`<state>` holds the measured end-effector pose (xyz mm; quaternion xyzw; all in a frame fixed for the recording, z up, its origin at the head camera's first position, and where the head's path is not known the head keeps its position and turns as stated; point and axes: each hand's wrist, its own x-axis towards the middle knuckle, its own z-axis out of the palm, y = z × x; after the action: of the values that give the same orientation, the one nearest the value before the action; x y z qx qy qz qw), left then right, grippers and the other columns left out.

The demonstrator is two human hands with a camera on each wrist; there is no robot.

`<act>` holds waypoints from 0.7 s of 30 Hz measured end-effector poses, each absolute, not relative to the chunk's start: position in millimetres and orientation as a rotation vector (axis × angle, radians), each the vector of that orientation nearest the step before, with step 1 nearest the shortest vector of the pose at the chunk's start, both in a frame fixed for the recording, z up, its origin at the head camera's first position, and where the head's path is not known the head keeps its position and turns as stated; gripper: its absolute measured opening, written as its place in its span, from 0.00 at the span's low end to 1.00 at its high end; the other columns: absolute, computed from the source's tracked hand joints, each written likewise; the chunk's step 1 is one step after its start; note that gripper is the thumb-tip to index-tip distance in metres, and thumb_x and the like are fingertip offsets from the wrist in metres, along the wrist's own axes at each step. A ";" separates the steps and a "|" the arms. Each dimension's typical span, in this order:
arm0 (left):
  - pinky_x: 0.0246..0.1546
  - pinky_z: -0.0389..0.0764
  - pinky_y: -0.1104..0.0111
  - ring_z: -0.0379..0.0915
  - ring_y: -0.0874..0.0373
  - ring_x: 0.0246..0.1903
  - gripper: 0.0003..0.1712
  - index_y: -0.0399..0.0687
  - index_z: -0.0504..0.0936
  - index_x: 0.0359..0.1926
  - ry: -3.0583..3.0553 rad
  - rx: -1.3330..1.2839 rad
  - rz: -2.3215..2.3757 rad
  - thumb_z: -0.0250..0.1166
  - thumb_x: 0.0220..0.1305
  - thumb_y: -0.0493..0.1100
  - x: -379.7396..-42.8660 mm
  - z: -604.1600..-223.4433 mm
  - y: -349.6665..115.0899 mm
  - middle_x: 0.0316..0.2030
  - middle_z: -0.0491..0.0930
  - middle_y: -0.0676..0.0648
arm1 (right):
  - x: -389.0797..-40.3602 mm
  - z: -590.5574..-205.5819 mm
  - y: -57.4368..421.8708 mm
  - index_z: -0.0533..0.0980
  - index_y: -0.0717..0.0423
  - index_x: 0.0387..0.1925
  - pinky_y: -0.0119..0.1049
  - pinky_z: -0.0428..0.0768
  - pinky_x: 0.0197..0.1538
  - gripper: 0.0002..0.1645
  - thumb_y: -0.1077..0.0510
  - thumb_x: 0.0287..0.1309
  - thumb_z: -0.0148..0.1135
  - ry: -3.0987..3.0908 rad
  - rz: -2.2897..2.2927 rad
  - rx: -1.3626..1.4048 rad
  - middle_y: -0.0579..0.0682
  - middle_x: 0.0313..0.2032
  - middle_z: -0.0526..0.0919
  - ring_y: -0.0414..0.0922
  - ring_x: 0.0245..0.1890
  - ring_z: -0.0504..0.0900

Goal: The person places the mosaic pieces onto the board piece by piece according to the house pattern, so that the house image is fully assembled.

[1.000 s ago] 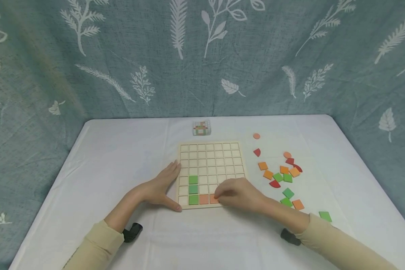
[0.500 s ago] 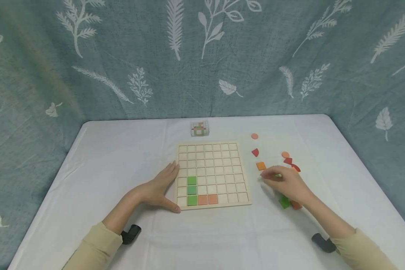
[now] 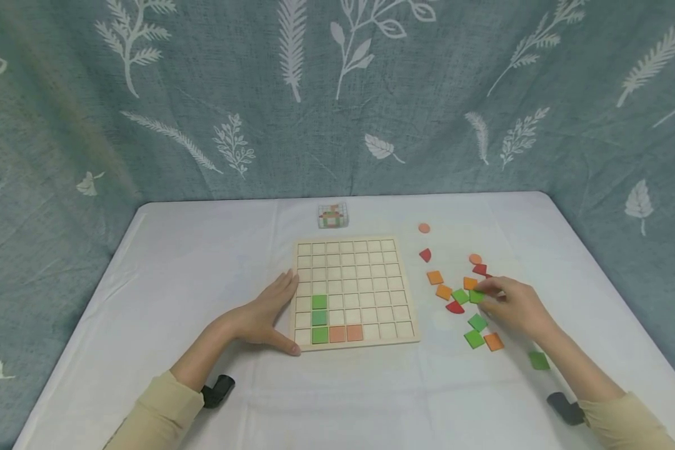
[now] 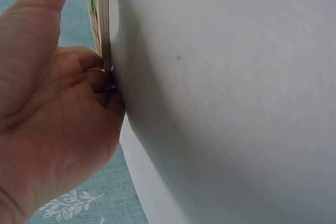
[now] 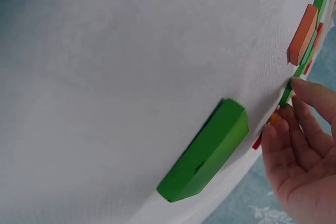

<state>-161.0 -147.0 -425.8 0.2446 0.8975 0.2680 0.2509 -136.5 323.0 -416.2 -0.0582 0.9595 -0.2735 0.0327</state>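
Note:
A wooden grid board [image 3: 365,312] lies mid-table. In its lower left cells are several square tiles: a column of green ones, the lowest [image 3: 320,335] in the bottom row, and two salmon ones [image 3: 345,334] beside that. My left hand [image 3: 267,309] rests along the board's left edge, fingers stretched and thumb spread to the near corner. Over the loose pieces at the right, my right hand [image 3: 512,305] pinches a green square tile [image 3: 475,297] between thumb and fingertips. The right wrist view shows the thumb right at this tile's edge [image 5: 285,94].
Around the right hand lie loose orange squares [image 3: 435,277], green squares [image 3: 475,339], red quarter-rounds [image 3: 455,307] and salmon discs [image 3: 424,228]. One green tile [image 3: 539,360] lies apart, nearer the forearm. A small patterned card [image 3: 333,215] stands behind the board. A patterned curtain [image 3: 337,144] hangs behind.
My right hand has left the salmon tile in the board's bottom row and moved right to the loose pieces, where it now pinches a green tile. The left hand stays in place.

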 end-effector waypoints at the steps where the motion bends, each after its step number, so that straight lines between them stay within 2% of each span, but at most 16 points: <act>1: 0.72 0.42 0.46 0.24 0.41 0.74 0.79 0.32 0.36 0.75 2.442 0.668 0.730 0.79 0.39 0.64 -160.9 -426.0 -146.9 0.75 0.30 0.35 | -136.7 -416.7 323.4 0.79 0.65 0.49 0.55 0.79 0.51 0.18 0.64 0.57 0.67 2.957 -0.838 -0.186 0.59 0.44 0.83 0.56 0.46 0.79; 6: 0.72 0.41 0.46 0.24 0.41 0.74 0.79 0.31 0.36 0.75 2.440 0.671 0.733 0.79 0.39 0.63 -160.3 -426.8 -146.1 0.75 0.30 0.34 | -137.4 -420.2 325.0 0.80 0.64 0.46 0.51 0.81 0.48 0.17 0.63 0.54 0.70 2.977 -0.828 -0.182 0.55 0.39 0.84 0.52 0.40 0.80; 12: 0.71 0.41 0.46 0.25 0.41 0.74 0.80 0.32 0.37 0.75 2.446 0.667 0.728 0.79 0.38 0.64 -160.7 -428.1 -145.7 0.75 0.31 0.35 | -136.5 -419.4 315.6 0.80 0.60 0.46 0.48 0.83 0.47 0.20 0.57 0.53 0.73 2.942 -0.934 -0.141 0.52 0.38 0.85 0.51 0.41 0.82; 21: 0.71 0.41 0.46 0.24 0.41 0.74 0.79 0.32 0.36 0.75 2.449 0.676 0.727 0.79 0.39 0.63 -160.9 -429.0 -147.0 0.75 0.30 0.34 | -149.5 -420.7 256.0 0.82 0.52 0.42 0.36 0.84 0.46 0.16 0.55 0.50 0.75 2.790 -1.161 -0.317 0.43 0.35 0.84 0.42 0.38 0.82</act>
<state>-160.9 -147.0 -429.0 0.2479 0.8980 0.2667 0.2469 -149.5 256.0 -420.7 -0.1044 0.9169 -0.3817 0.0516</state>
